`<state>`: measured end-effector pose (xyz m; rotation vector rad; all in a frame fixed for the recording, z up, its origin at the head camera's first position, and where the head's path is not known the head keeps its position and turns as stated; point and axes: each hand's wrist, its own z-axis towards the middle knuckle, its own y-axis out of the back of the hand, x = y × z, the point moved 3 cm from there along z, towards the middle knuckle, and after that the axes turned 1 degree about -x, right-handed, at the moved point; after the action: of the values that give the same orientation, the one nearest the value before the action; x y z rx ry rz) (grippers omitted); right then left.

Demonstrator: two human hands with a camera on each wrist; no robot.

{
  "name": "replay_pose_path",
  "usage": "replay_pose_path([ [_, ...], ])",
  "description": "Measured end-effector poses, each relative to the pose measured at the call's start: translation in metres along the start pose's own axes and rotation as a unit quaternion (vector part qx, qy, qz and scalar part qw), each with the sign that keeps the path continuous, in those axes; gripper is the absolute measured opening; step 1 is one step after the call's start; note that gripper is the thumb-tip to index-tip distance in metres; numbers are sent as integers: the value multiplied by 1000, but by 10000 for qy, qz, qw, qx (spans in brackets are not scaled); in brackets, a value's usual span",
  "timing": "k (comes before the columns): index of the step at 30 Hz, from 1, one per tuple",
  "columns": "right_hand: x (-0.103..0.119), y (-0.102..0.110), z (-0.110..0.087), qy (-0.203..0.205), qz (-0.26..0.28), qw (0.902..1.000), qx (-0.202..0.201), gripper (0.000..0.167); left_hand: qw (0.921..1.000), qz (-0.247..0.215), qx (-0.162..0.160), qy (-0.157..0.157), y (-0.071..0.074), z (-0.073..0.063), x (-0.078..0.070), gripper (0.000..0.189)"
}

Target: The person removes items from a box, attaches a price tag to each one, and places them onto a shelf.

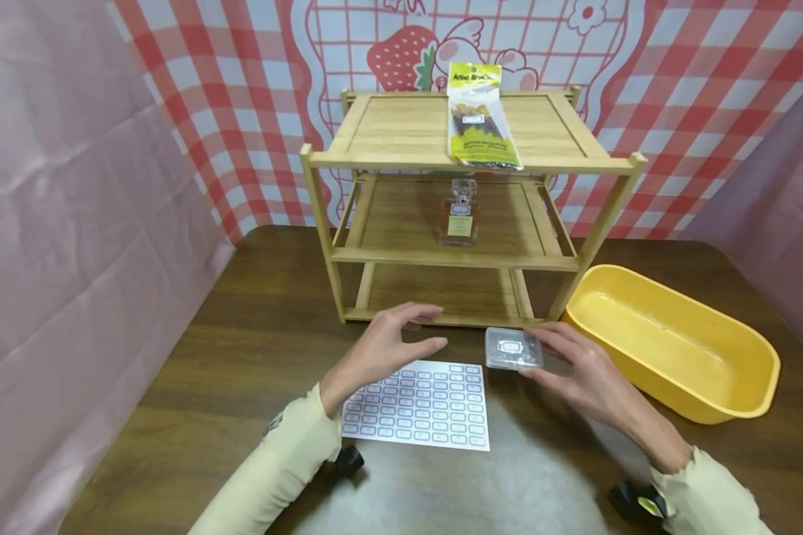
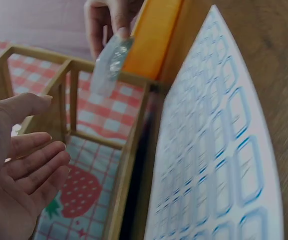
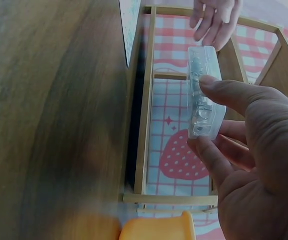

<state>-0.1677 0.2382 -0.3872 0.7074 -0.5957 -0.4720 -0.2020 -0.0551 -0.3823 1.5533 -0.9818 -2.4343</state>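
My right hand point(image 1: 585, 371) grips a small clear plastic box point(image 1: 511, 348) by its right end, thumb on one side and fingers on the other. The box carries a white label on top and holds small shiny pieces, too blurred to name. In the right wrist view the box point(image 3: 203, 92) is held up off the table. My left hand point(image 1: 384, 345) hovers over a white sheet of blue-framed labels point(image 1: 435, 409), its fingers relaxed and apart, holding nothing. The left wrist view shows its palm point(image 2: 21, 185) bare, with the label sheet point(image 2: 208, 150) beside it.
A three-tier wooden shelf point(image 1: 455, 260) stands behind the hands. A packet of artist brushes point(image 1: 482, 122) lies on its top tier, and a perfume bottle point(image 1: 459, 219) stands on the middle one. At the right sits a yellow plastic basin point(image 1: 669, 345), close by the shelf's leg.
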Motion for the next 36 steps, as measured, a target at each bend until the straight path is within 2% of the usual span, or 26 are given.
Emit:
replay_pose_path([
  [4,0,-2,3,-106,-58,9999,53,66,9995,-25,-299,19,14,-6,-1,47],
  [8,0,-4,5,-197,-117,9996,135,63,9992,-49,-401,35,25,-11,0,47],
  [23,-4,-14,13,-242,-55,9995,171,60,9924,-126,-1218,-81,64,-24,15,38],
  [27,-6,-16,14,-314,-8,9993,197,59,9878,-222,-1541,-42,78,-27,17,36],
  [31,-8,-18,15,-305,23,9994,157,58,9814,-330,-1884,-139,89,-29,19,31],
  [36,-10,-21,19,-158,69,9999,11,58,9675,-639,-2420,-348,99,-30,20,26],
])
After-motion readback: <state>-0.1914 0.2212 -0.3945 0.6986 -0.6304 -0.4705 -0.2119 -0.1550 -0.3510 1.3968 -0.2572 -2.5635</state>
